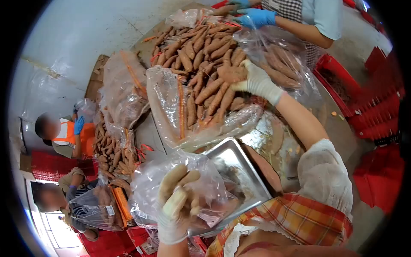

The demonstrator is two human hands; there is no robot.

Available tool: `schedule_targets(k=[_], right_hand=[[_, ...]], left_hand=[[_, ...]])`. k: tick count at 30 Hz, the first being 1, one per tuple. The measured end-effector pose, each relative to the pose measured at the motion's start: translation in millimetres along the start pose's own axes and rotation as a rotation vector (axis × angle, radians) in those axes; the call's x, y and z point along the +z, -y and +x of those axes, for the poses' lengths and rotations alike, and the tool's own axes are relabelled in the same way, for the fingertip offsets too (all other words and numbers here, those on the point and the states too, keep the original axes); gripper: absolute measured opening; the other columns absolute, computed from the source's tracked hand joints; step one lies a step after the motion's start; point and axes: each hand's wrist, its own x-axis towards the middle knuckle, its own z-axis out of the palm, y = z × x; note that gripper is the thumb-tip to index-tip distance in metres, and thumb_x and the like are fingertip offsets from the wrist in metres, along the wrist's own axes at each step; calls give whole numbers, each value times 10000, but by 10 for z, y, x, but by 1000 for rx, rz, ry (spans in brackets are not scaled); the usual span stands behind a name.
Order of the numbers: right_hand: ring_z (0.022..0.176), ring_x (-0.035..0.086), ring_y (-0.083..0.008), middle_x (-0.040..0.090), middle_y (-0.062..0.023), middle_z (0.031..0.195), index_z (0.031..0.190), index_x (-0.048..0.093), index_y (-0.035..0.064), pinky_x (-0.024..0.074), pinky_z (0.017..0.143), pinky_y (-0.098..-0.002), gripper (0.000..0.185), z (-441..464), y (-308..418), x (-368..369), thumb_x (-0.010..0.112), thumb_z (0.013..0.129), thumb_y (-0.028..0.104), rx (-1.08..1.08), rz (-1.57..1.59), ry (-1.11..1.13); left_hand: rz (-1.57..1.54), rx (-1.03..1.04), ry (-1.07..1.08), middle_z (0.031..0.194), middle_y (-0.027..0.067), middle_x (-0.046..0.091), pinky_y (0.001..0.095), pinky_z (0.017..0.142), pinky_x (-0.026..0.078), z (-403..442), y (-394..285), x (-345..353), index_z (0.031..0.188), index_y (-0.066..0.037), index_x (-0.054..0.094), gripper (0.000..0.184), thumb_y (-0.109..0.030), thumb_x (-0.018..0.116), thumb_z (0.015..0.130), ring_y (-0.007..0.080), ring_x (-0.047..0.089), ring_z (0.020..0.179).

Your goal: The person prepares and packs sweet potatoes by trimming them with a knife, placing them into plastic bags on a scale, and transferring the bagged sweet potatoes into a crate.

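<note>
My right hand point(259, 81), in a whitish glove, grips a large brown sweet potato point(231, 74) over a heap of sweet potatoes point(203, 49). That heap lies in an opened clear plastic bag point(165, 100) with an orange stripe. At the lower middle, my left hand point(175, 205) wears a glove with soiled brown fingers. Its fingers are apart and slightly bent, over a clear plastic bag point(145, 184). Part of this bag lies over a metal tray point(252, 180), and its contents are hard to make out.
Across the table, a person's blue-gloved hand point(257, 18) is near a filled bag point(278, 53). Two people point(70, 132) point(70, 192) are at the left by another heap point(113, 147). Red crates point(342, 85) stand at the right. One long sweet potato point(263, 167) lies beside the tray.
</note>
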Motion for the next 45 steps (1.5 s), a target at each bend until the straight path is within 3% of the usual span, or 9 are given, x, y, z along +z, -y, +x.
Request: schedule_targets(k=[4, 8, 13, 19, 25, 33, 35, 37, 45], right_hand=[[997, 562, -293, 558, -217, 1072, 1158, 451, -1, 460, 854, -337, 853, -887, 68, -311, 822, 551, 471, -238, 425, 71], [1032, 524, -333, 508, -172, 1092, 1189, 452, 43, 453, 878, -395, 803, -1440, 255, -531, 827, 553, 358, -678, 229, -75], [1129, 492, -294, 479, -173, 1228, 1331, 363, 27, 405, 960, -375, 916, -1761, 252, -432, 829, 589, 293, -697, 468, 3], [1154, 485, -192, 535, -141, 1213, 1310, 405, -22, 378, 992, -322, 789, -1980, 235, -528, 795, 661, 201, -321, 1105, 288], [1093, 557, -232, 576, -141, 1170, 1222, 529, 21, 429, 932, -322, 506, -2088, 208, -702, 696, 764, 158, -505, 561, 67], [752, 637, -241, 647, -118, 821, 910, 647, 28, 493, 671, -328, 137, -2147, 179, -693, 621, 813, 121, -635, 371, -233], [647, 600, -188, 630, -88, 718, 827, 638, 19, 473, 615, -278, 92, -2172, 148, -685, 611, 790, 98, -413, 547, -130], [496, 504, -134, 561, -20, 594, 724, 601, 17, 405, 479, -236, 64, -2126, 122, -559, 580, 737, 76, -39, 1165, 80], [334, 232, -129, 294, 15, 434, 542, 404, 111, 238, 344, -278, 165, -2003, 264, -164, 494, 667, 171, 88, 2419, 623]], left_hand=[[76, -81, 220, 1105, 135, 557, 209, 498, 421, 246, 258, 271, 1326, 3, 373, 615, -257, 601, 817, 106, 507, 626], [76, -209, 274, 1064, 103, 572, 204, 490, 416, 404, 516, 485, 1289, -38, 427, 630, -430, 601, 828, 104, 511, 641], [29, -349, 359, 902, 60, 634, 196, 456, 414, 481, 605, 495, 1192, -57, 528, 665, -582, 598, 790, 114, 551, 615], [-159, -418, 476, 1077, 141, 613, 292, 635, 564, 459, 739, 305, 1264, 2, 450, 653, -457, 609, 827, 186, 638, 803], [-139, -241, 492, 1138, 112, 574, 272, 634, 521, 348, 753, 319, 1314, -40, 425, 640, -242, 702, 773, 201, 609, 875], [-62, 1, 365, 1273, 107, 498, 332, 929, 445, 273, 785, 372, 1353, -55, 382, 745, -117, 740, 702, 229, 504, 1151], [-102, 41, 358, 1277, 104, 497, 323, 942, 433, 196, 740, 467, 1352, -53, 384, 721, -66, 719, 714, 218, 498, 1156], [-143, 89, 348, 1280, 100, 495, 314, 955, 420, 170, 756, 509, 1351, -51, 385, 699, -16, 698, 726, 207, 493, 1162], [-64, 317, 361, 1299, 85, 477, 308, 987, 390, 108, 833, 496, 1350, -39, 376, 630, 79, 622, 782, 170, 473, 1174]])
